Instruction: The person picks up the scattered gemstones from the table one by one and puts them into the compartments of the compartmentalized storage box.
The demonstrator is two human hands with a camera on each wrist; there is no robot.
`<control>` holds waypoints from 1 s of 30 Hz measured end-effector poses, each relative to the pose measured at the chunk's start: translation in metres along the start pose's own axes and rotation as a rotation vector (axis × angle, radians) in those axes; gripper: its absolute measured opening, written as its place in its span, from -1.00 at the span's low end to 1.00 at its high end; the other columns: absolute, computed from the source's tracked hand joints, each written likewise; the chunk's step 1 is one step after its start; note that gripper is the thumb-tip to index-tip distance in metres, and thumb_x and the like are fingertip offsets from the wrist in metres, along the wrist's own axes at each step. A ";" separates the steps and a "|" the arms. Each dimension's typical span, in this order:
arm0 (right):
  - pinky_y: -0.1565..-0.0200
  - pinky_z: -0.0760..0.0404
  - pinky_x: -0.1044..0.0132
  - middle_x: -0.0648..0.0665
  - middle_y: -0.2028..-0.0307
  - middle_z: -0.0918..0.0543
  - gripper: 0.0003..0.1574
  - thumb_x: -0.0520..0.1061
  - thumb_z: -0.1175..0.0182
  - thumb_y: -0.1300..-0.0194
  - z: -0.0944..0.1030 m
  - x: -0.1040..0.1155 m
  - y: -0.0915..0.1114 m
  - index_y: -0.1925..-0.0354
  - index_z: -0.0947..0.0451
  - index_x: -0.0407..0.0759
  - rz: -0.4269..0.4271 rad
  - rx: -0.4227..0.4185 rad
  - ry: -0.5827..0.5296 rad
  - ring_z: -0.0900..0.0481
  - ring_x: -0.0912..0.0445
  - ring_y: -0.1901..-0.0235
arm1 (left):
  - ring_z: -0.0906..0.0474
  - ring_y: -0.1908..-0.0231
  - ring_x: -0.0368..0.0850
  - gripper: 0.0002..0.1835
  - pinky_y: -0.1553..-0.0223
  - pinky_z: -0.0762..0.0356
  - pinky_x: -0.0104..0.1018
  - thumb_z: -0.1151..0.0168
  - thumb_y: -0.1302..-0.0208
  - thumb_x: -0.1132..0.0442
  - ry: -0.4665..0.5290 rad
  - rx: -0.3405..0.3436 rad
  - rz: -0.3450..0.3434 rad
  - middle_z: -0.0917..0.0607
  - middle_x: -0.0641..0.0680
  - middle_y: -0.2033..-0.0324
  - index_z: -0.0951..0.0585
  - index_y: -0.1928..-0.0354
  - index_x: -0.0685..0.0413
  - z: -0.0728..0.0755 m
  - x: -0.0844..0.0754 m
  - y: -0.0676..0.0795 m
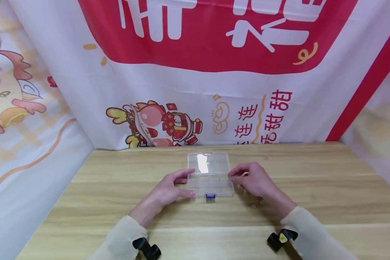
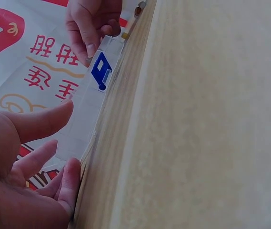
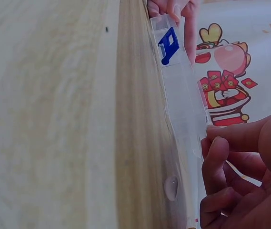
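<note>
Spreads left grip (image 1: 169,187) at left edge of clear box (image 1: 214,185); curls right grip (image 1: 255,180) at right edge, cannot tell pinching what. Has tabletop (image 1: 195,233) room nearside, bead (image 3: 171,187) near right, cloth (image 1: 169,83) far.

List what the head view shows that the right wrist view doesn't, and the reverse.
Only the head view: the red writing on the cloth and both sleeves.

Only the right wrist view: a small dark speck on the table, and a clear look at the opening in the blue latch.

Both: the clear box with its latch, the left hand and right hand at its opposite ends, plus the table and printed cloth.
</note>
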State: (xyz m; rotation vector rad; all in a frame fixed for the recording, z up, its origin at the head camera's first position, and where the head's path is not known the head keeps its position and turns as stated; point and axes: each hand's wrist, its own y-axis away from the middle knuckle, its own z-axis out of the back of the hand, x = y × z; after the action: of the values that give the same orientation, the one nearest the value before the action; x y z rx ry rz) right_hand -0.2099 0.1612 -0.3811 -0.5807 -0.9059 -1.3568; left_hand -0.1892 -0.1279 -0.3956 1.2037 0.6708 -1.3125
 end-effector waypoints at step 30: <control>0.47 -0.57 0.30 -0.11 0.17 -0.74 -0.86 -0.16 -0.33 -0.47 -0.001 0.003 0.002 0.06 -0.78 -0.06 -0.005 0.003 0.068 -0.63 0.06 0.43 | -0.46 -0.32 0.07 -0.28 -0.48 -0.36 0.18 -0.58 -0.16 0.31 -0.001 0.012 -0.013 -0.59 0.06 -0.32 -0.61 -0.37 -0.31 0.001 -0.001 0.000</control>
State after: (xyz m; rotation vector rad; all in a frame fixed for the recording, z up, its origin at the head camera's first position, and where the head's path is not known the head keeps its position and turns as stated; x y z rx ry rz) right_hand -0.2081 0.1584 -0.3790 -0.5274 -0.8539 -1.3716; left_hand -0.1899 -0.1284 -0.3950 1.2105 0.6717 -1.3292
